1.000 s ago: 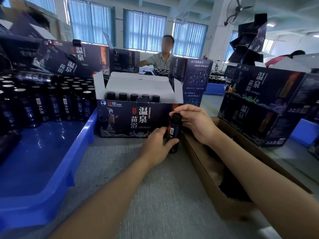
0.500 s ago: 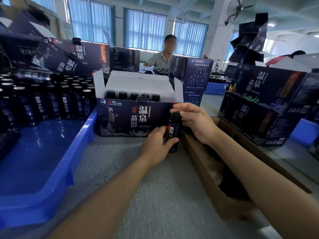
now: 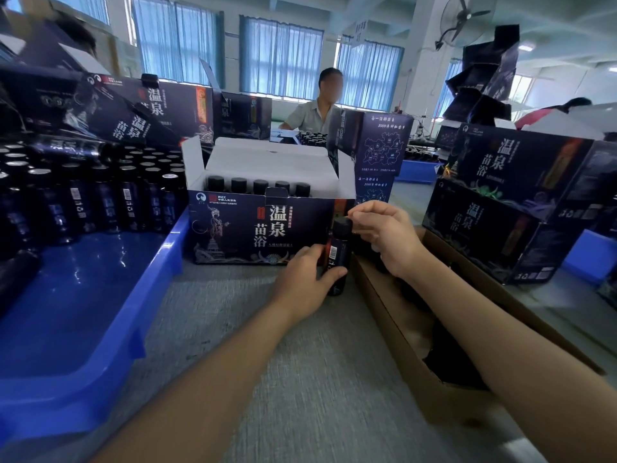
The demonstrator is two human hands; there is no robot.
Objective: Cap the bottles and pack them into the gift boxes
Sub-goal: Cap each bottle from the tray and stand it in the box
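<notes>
Head-worn wide-angle view looks forward and down, close over the grey table (image 3: 300,379), room beyond.

I'm seeing bottle (image 3: 337,259) standing before box (image 3: 260,228), five bottles (image 3: 260,187) sitting in it, tray (image 3: 100,312) lying left, carton (image 3: 417,362) lying right.

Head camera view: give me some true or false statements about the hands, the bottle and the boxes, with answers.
1. The left hand grips the bottle by its body. True.
2. The right hand lies flat on the table. False: its fingers pinch the cap on the bottle.
3. The open gift box holds a row of capped bottles. True.
4. The blue tray is on the person's right. False: it is on the left; a cardboard box is on the right.
</notes>
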